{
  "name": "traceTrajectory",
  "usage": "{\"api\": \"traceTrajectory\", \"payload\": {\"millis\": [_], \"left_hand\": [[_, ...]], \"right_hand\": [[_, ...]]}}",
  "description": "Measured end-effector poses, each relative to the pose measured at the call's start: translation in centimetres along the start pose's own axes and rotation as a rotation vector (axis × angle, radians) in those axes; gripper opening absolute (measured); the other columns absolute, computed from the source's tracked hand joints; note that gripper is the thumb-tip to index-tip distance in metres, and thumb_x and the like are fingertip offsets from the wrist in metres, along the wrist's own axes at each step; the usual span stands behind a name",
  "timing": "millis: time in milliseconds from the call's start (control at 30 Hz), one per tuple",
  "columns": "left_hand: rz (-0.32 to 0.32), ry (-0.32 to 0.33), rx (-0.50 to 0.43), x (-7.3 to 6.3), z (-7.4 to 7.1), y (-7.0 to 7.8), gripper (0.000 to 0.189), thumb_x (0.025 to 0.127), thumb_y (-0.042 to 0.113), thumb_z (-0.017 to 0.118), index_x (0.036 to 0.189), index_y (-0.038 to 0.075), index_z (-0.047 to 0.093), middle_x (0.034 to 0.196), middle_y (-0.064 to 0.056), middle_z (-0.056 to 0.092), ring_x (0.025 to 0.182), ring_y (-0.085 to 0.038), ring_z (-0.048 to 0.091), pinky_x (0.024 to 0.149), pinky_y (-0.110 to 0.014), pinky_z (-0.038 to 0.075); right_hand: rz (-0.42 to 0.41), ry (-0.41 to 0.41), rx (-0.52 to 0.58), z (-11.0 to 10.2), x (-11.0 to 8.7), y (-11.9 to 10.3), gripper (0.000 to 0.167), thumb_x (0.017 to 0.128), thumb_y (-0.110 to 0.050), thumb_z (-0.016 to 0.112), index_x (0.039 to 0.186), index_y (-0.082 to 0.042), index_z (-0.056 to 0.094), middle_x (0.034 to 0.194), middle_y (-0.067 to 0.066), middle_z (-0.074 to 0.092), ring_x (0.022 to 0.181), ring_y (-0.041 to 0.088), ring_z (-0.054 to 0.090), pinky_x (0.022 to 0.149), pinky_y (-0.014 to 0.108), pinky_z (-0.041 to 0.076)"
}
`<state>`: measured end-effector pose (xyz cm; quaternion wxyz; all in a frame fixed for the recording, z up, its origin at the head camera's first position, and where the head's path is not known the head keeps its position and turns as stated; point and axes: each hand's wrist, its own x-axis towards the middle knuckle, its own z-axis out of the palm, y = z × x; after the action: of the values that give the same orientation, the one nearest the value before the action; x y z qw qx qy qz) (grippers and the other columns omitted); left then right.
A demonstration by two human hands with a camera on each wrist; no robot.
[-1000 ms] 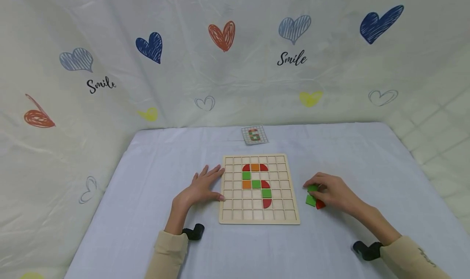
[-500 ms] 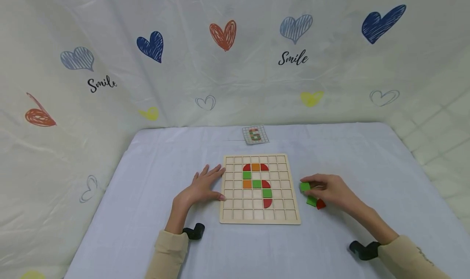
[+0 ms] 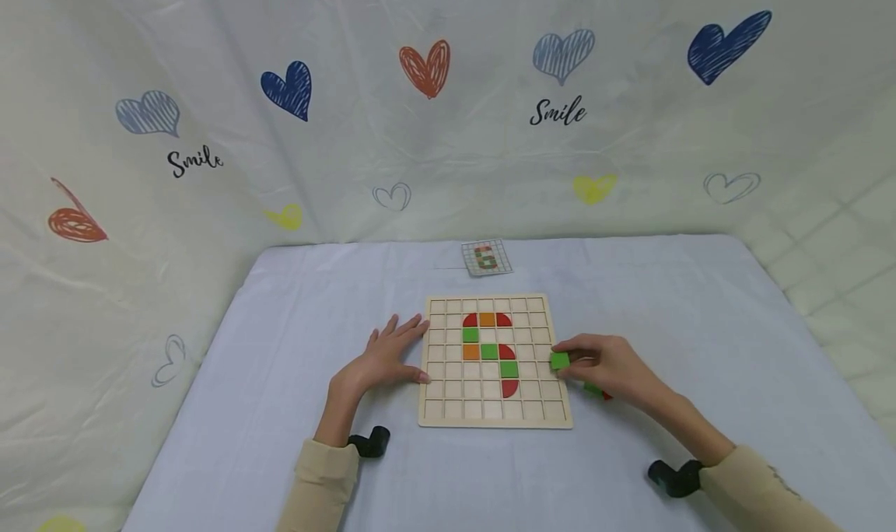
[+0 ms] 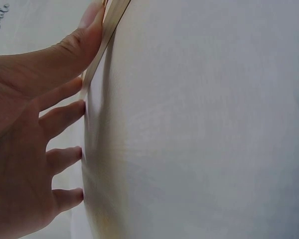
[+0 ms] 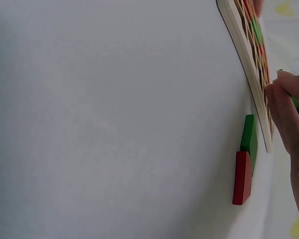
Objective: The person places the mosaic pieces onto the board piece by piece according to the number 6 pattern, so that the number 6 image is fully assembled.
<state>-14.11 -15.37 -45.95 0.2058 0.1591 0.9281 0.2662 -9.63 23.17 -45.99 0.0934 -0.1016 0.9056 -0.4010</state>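
Note:
A wooden grid board (image 3: 448, 411) lies on the table with red, orange and green tiles set in several of its cells. My left hand (image 3: 378, 365) is spread at the board's left edge, thumb and fingertips touching the rim; the left wrist view shows the thumb (image 4: 72, 47) on that edge. Between thumb and fingers my right hand (image 3: 616, 369) pinches a green square tile (image 3: 559, 360), held over the board's right edge. Under that hand, partly hidden in the head view, a green tile (image 5: 248, 134) and a red curved tile (image 5: 242, 178) lie together on the cloth.
Behind the board lies a small pattern card (image 3: 486, 258) printed with a coloured figure on a grid. A white cloth covers the table (image 3: 315, 299). A curtain (image 3: 490, 151) with hearts and lettering hangs at the back.
My right hand has lifted the green square tile off the small group at the right and carried it left to the board's edge. The left hand has stayed in place.

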Motion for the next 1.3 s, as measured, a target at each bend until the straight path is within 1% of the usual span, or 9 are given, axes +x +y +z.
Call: {"api": "traceTrajectory", "payload": {"millis": [133, 200, 367, 500, 633, 767, 1033, 1167, 1300], "left_hand": [[0.002, -0.001, 0.002, -0.1, 0.0, 0.0, 0.097, 0.082, 0.034, 0.087, 0.162, 0.018, 0.034, 0.172, -0.002, 0.023, 0.160, -0.039, 0.002, 0.125, -0.067, 0.001], [0.004, -0.003, 0.001, -0.1, 0.0, 0.0, 0.097, 0.082, 0.034, 0.086, 0.162, 0.018, 0.034, 0.172, -0.002, 0.023, 0.160, -0.039, 0.002, 0.125, -0.067, 0.001], [0.000, -0.007, -0.006, -0.3, -0.2, 0.1, 0.096, 0.083, 0.033, 0.086, 0.162, 0.018, 0.034, 0.172, -0.002, 0.023, 0.160, -0.038, 0.001, 0.125, -0.066, 0.000], [0.006, -0.006, -0.007, -0.3, -0.2, 0.0, 0.096, 0.083, 0.033, 0.086, 0.162, 0.018, 0.034, 0.172, -0.003, 0.023, 0.160, -0.039, 0.002, 0.125, -0.067, 0.000], [0.007, -0.003, -0.005, -0.3, 0.0, -0.1, 0.096, 0.083, 0.034, 0.086, 0.162, 0.018, 0.034, 0.172, -0.002, 0.023, 0.160, -0.038, 0.002, 0.125, -0.066, 0.000], [0.006, -0.001, -0.005, -0.2, 0.0, -0.1, 0.096, 0.082, 0.034, 0.086, 0.162, 0.018, 0.035, 0.172, -0.002, 0.023, 0.160, -0.038, 0.002, 0.125, -0.066, 0.000], [0.004, -0.002, 0.002, -0.2, -0.1, 0.0, 0.096, 0.083, 0.034, 0.086, 0.162, 0.018, 0.034, 0.172, -0.002, 0.022, 0.161, -0.038, 0.001, 0.125, -0.066, 0.000], [0.007, 0.001, 0.000, -0.2, -0.1, 0.0, 0.096, 0.083, 0.033, 0.086, 0.162, 0.018, 0.035, 0.172, -0.003, 0.023, 0.160, -0.039, 0.002, 0.125, -0.067, 0.000], [0.009, -0.001, 0.000, -0.1, -0.1, 0.1, 0.096, 0.083, 0.033, 0.086, 0.162, 0.018, 0.034, 0.172, -0.003, 0.022, 0.160, -0.039, 0.001, 0.125, -0.067, 0.000]], "right_hand": [[-0.010, -0.002, 0.010, 0.6, 0.3, -0.6, 0.037, 0.084, -0.017, 0.085, 0.118, -0.006, 0.076, 0.111, 0.009, 0.075, 0.092, 0.019, 0.073, 0.077, 0.024, 0.061], [-0.038, -0.001, 0.012, 0.9, 0.5, -0.7, 0.036, 0.083, -0.014, 0.086, 0.116, -0.006, 0.076, 0.109, 0.008, 0.075, 0.091, 0.018, 0.072, 0.078, 0.024, 0.061], [-0.109, -0.031, 0.025, 1.9, 1.0, -1.2, 0.032, 0.082, -0.011, 0.085, 0.113, -0.007, 0.077, 0.104, 0.003, 0.074, 0.090, 0.016, 0.068, 0.077, 0.021, 0.061], [-0.133, -0.051, 0.027, 2.6, 1.2, -1.7, 0.029, 0.083, -0.010, 0.085, 0.111, -0.009, 0.077, 0.104, 0.001, 0.074, 0.089, 0.015, 0.066, 0.078, 0.021, 0.061], [-0.167, -0.060, 0.036, 3.0, 1.4, -2.4, 0.029, 0.082, -0.007, 0.085, 0.110, -0.008, 0.077, 0.106, 0.002, 0.074, 0.089, 0.013, 0.067, 0.079, 0.022, 0.061], [-0.207, -0.075, 0.033, 3.5, 1.6, -3.1, 0.029, 0.082, -0.005, 0.085, 0.110, -0.005, 0.077, 0.104, 0.005, 0.073, 0.086, 0.012, 0.066, 0.077, 0.021, 0.061], [-0.290, -0.123, 0.043, 4.7, 1.7, -4.5, 0.028, 0.082, -0.003, 0.085, 0.108, -0.002, 0.076, 0.103, 0.005, 0.070, 0.081, 0.008, 0.068, 0.077, 0.019, 0.060], [-0.329, -0.126, 0.003, 5.3, 1.9, -5.0, 0.027, 0.080, -0.005, 0.087, 0.105, -0.003, 0.076, 0.098, 0.003, 0.070, 0.077, 0.006, 0.065, 0.074, 0.019, 0.060], [-0.348, -0.112, -0.060, 5.9, 1.9, -5.5, 0.025, 0.079, -0.004, 0.087, 0.102, -0.004, 0.076, 0.089, -0.001, 0.067, 0.073, 0.005, 0.060, 0.067, 0.018, 0.055]]}}
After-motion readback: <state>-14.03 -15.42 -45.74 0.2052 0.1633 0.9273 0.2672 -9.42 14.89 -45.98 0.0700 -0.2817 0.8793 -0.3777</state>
